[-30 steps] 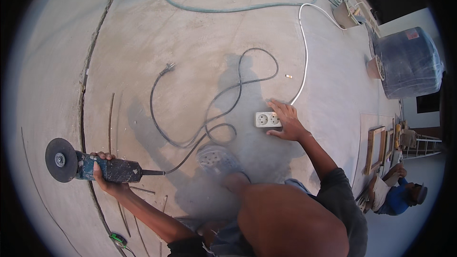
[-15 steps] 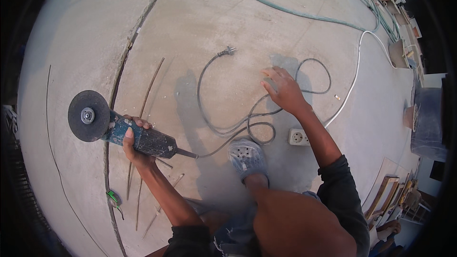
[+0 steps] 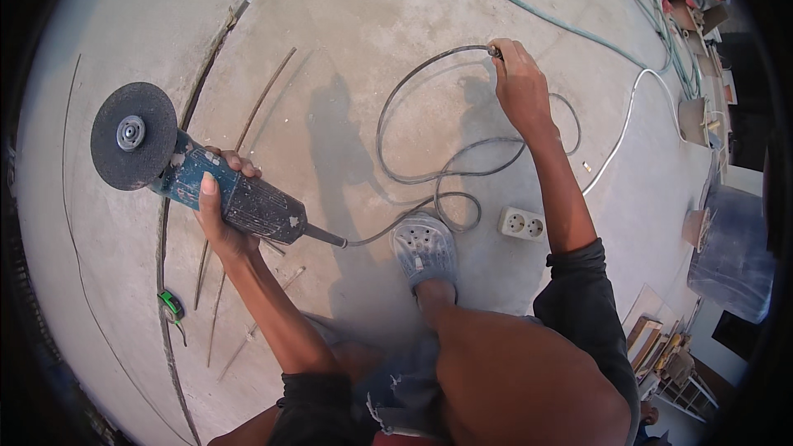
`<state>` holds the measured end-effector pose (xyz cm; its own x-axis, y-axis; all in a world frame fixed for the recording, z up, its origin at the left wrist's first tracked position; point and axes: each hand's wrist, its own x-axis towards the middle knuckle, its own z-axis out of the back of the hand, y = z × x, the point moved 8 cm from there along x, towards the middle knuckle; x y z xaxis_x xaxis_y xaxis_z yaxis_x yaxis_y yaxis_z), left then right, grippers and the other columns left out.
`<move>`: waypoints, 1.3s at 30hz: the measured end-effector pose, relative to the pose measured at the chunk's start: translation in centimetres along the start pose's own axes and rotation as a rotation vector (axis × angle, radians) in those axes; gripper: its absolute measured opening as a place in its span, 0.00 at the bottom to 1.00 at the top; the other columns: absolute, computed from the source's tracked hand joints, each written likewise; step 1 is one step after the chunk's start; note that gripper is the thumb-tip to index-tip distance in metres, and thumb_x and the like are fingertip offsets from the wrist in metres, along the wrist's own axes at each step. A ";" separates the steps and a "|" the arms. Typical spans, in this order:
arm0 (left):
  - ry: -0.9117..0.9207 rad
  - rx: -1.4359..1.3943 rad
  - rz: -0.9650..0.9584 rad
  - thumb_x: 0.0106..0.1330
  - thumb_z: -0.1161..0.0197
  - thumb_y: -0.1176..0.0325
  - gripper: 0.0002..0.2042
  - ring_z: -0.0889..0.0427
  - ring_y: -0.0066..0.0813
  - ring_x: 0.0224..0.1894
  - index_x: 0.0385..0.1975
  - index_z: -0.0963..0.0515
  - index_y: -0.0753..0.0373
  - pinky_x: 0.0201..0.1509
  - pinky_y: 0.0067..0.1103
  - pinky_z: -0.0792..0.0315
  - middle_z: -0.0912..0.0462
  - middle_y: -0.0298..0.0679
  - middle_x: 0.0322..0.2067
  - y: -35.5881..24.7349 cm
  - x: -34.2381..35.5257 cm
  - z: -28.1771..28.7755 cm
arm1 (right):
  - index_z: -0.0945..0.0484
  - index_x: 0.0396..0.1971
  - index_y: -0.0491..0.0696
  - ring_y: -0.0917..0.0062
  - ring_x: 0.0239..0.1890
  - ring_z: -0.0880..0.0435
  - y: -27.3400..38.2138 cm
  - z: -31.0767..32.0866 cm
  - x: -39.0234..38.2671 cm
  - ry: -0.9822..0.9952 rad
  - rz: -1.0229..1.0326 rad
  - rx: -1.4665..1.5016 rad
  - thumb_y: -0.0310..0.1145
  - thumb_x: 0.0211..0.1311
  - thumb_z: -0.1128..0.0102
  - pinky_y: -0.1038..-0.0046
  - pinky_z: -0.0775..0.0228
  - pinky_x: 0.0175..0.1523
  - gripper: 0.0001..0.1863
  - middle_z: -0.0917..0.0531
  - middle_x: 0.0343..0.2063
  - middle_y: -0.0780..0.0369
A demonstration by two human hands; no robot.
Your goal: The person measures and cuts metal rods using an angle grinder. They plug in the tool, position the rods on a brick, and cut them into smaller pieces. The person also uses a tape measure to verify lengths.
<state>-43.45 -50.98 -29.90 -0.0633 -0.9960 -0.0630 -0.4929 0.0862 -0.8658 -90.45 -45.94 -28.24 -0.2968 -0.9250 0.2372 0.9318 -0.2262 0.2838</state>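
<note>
My left hand grips a blue and black angle grinder by its body, thumb on the near side, and holds it off the floor. The dark cutting disc points to the left, with its metal nut facing up. From the grinder's tail a grey cord runs in loops over the concrete. Its plug end is pinched in my right hand, which mostly covers it. Nearer to me and below that hand, a white two-socket outlet block lies on the floor, apart from the plug.
Thin metal rods and a green tape measure lie on the left near a long floor crack. A green hose and white cable cross at the right. Wood pieces and a bluish plastic container stand by the right edge.
My right hand has closed on the plug, which lay on the floor before, and now holds it farther right. The grinder sits slightly higher and farther left in view.
</note>
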 end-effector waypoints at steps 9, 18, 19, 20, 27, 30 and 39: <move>0.196 -0.162 -0.009 0.62 0.25 0.58 0.37 0.15 0.39 0.53 0.67 0.36 0.64 0.65 0.39 0.16 0.24 0.43 0.48 1.3 0.7 -2.3 | 0.13 0.57 0.47 0.72 0.38 0.20 -6.6 17.1 -23.4 -0.060 -0.496 -0.081 0.34 0.81 0.34 0.70 0.23 0.50 0.12 0.14 0.42 0.55; 0.207 -0.009 -0.007 0.60 0.28 0.57 0.36 0.15 0.35 0.44 0.66 0.35 0.67 0.54 0.31 0.20 0.22 0.43 0.43 1.3 1.5 -3.7 | 0.40 0.77 0.34 0.51 0.62 0.13 -14.7 51.1 -20.8 -0.790 -0.187 0.630 0.32 0.87 0.50 0.57 0.17 0.70 0.28 0.17 0.61 0.38; 0.171 0.037 -0.018 0.59 0.27 0.58 0.36 0.14 0.36 0.43 0.65 0.33 0.67 0.52 0.31 0.19 0.21 0.44 0.43 1.1 1.6 -3.2 | 0.41 0.79 0.34 0.52 0.63 0.14 -13.7 55.0 -20.9 -0.789 -0.119 0.777 0.33 0.88 0.52 0.59 0.19 0.72 0.29 0.18 0.62 0.39; 0.133 0.090 -0.030 0.58 0.27 0.58 0.35 0.13 0.37 0.42 0.64 0.32 0.67 0.50 0.30 0.18 0.20 0.45 0.42 1.0 1.7 -2.6 | 0.42 0.80 0.35 0.53 0.64 0.15 -13.2 58.4 -21.3 -0.787 -0.055 0.933 0.33 0.88 0.54 0.60 0.20 0.74 0.29 0.18 0.63 0.40; 0.076 -0.189 0.085 0.70 0.29 0.58 0.30 0.15 0.37 0.44 0.64 0.32 0.67 0.55 0.32 0.18 0.20 0.46 0.44 4.7 2.0 -2.0 | 0.31 0.72 0.43 0.63 0.49 0.12 -9.9 52.0 -21.2 -0.362 -0.558 -0.045 0.35 0.85 0.46 0.68 0.22 0.56 0.23 0.12 0.50 0.51; 0.109 -0.261 0.112 0.77 0.34 0.58 0.27 0.18 0.36 0.48 0.66 0.32 0.69 0.62 0.34 0.24 0.23 0.46 0.47 6.0 2.2 -0.6 | 0.32 0.66 0.45 0.53 0.42 0.11 -1.8 27.9 -19.5 0.350 -0.534 0.070 0.31 0.79 0.41 0.59 0.21 0.49 0.21 0.10 0.42 0.49; -0.015 -0.258 0.295 0.74 0.31 0.54 0.21 0.11 0.33 0.39 0.51 0.26 0.65 0.42 0.25 0.09 0.16 0.44 0.38 8.7 2.2 -2.9 | 0.14 0.46 0.49 0.54 0.40 0.07 -2.7 7.1 -24.8 0.653 -0.300 -0.135 0.36 0.71 0.29 0.55 0.17 0.44 0.10 0.07 0.38 0.54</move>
<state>-50.42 -52.31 -36.12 -0.2231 -0.9276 -0.2998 -0.6577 0.3702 -0.6560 -87.13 -20.20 -28.28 -0.3975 -0.8013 -0.4471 0.8603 -0.4949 0.1221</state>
